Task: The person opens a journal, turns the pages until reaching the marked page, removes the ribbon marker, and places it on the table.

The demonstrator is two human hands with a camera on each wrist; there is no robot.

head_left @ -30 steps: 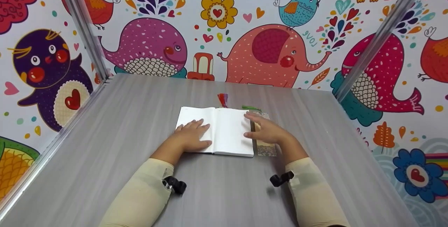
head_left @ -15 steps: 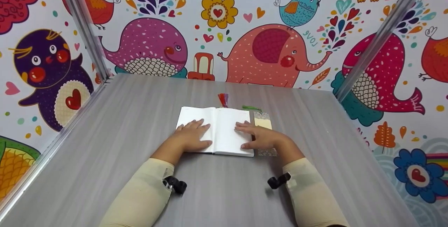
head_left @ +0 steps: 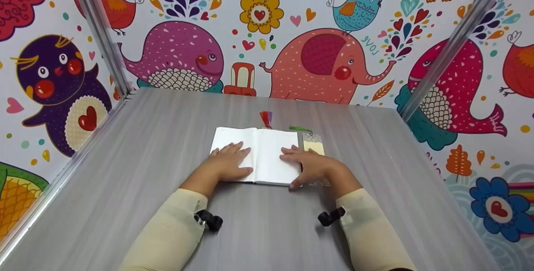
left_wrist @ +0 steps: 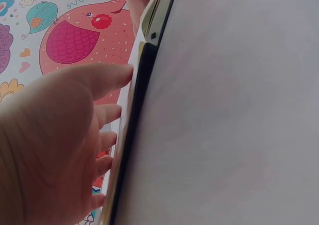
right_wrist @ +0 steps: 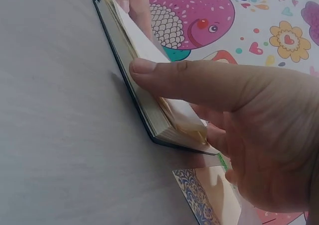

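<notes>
A dark-covered book (head_left: 269,154) lies open on the grey table with blank white pages showing. My left hand (head_left: 227,163) rests spread on its left page, fingers straight, as the left wrist view (left_wrist: 55,135) also shows. Over the outer edge of the right page, my right hand (head_left: 311,164) lies with its fingers on the paper. Its thumb (right_wrist: 169,78) reaches straight across the lower edge of the page block (right_wrist: 134,93). Just right of the book, partly hidden by the right hand, is a patterned bookmark (head_left: 313,142) with a green tassel (head_left: 299,128).
Red and purple tassels (head_left: 265,119) stick out beyond the book's far edge. The grey table (head_left: 267,229) extends around the book. Behind it stands a wall (head_left: 292,8) with cartoon animals, and metal posts (head_left: 100,33) rise at the corners.
My right hand has moved left from beside the book onto the right page. Its thumb has then slid down to the page's lower corner. The left hand has stayed put.
</notes>
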